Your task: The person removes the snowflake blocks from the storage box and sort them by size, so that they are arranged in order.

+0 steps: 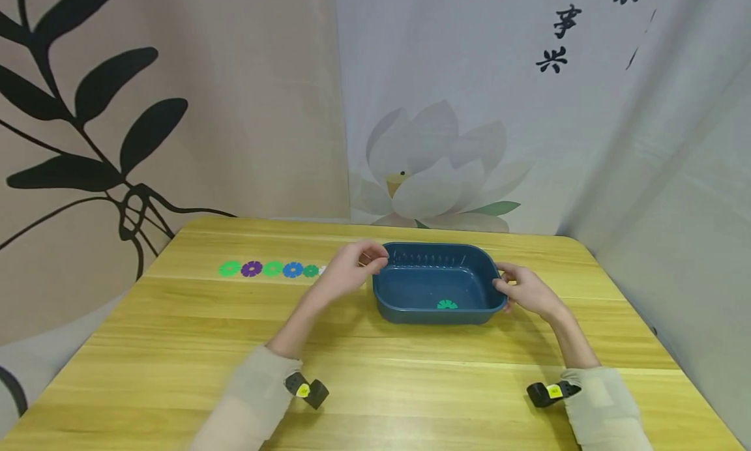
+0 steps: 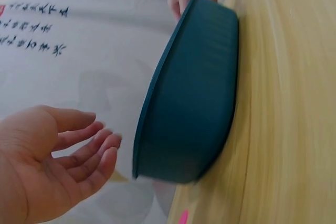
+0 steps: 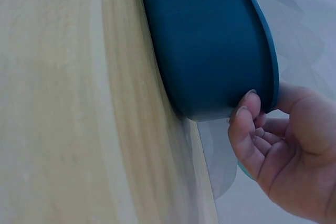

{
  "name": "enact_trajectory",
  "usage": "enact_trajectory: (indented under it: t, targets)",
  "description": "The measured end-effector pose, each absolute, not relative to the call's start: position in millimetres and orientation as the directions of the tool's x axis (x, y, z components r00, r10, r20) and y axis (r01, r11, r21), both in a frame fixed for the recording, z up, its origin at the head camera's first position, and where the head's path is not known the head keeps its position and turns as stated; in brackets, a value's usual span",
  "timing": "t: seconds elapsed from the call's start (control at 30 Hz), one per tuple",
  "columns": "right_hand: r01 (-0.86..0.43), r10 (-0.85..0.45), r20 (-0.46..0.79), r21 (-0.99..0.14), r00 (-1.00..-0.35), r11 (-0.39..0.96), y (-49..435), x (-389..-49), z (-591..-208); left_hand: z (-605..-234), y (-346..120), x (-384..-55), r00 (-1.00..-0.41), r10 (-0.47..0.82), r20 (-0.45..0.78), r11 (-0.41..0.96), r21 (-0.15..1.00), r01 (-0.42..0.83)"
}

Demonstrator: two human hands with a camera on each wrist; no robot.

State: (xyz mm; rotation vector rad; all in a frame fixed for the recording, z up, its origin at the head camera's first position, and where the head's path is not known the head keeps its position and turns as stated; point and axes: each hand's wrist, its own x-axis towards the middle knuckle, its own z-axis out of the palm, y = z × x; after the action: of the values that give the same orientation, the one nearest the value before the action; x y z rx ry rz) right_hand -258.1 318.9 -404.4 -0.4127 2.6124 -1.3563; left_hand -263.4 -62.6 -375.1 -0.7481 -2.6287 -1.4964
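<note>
A dark blue plastic basin (image 1: 437, 316) stands on the table, a green notched disc (image 1: 447, 304) lying inside it. At its right end my right hand (image 1: 528, 289) grips the rim, with the thumb over the edge and the fingertips (image 3: 251, 98) against the outer wall. My left hand (image 1: 354, 265) is raised by the basin's left end, its fingers loosely bent. The left wrist view shows a gap between that hand (image 2: 58, 163) and the basin (image 2: 186, 98), and nothing in its palm.
Left of the basin, several flat notched discs form a row on the wooden table (image 1: 375, 386): a light green disc (image 1: 230, 268), a purple disc (image 1: 251, 268), a blue disc (image 1: 293, 269) and others. My left forearm covers the row's right end. A printed curtain (image 1: 264, 112) hangs behind.
</note>
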Motion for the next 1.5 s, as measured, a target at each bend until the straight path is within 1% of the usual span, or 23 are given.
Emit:
enact_trajectory:
  t: [0.23,0.4,0.5,0.7,0.9,1.2,1.37,1.5]
  targets:
    - [-0.162,-0.315,-0.02,-0.825,-0.949,0.542,320,-258,-405,-382,-28,-260,-0.823,0.53,0.203,0.416,0.784,0.461]
    - [-0.164,-0.319,-0.021,-0.825,-0.948,0.541,319,-258,-404,-391,-6,-260,-0.781,0.593,0.195,0.399,0.772,0.495]
    - [-0.162,-0.313,-0.022,-0.821,-0.949,0.548,319,-258,-404,-396,7,-262,-0.776,0.606,0.175,0.398,0.778,0.486]
    - [-0.167,-0.314,-0.022,-0.809,-0.949,0.563,318,-260,-407,-405,28,-265,-0.793,0.597,0.119,0.426,0.79,0.44]
    - [-0.16,-0.314,-0.03,-0.812,-0.949,0.561,319,-262,-408,-406,44,-266,-0.805,0.593,0.015,0.476,0.8,0.365]
    - [-0.17,-0.321,-0.019,-0.817,-0.947,0.551,320,-260,-406,-408,55,-270,-0.774,0.621,-0.12,0.524,0.798,0.297]
    - [-0.17,-0.32,-0.017,-0.819,-0.947,0.548,319,-259,-405,-410,55,-269,-0.766,0.619,-0.172,0.525,0.816,0.241]
    - [-0.17,-0.316,-0.017,-0.815,-0.949,0.554,320,-259,-406,-409,55,-269,-0.758,0.621,-0.2,0.542,0.808,0.231]
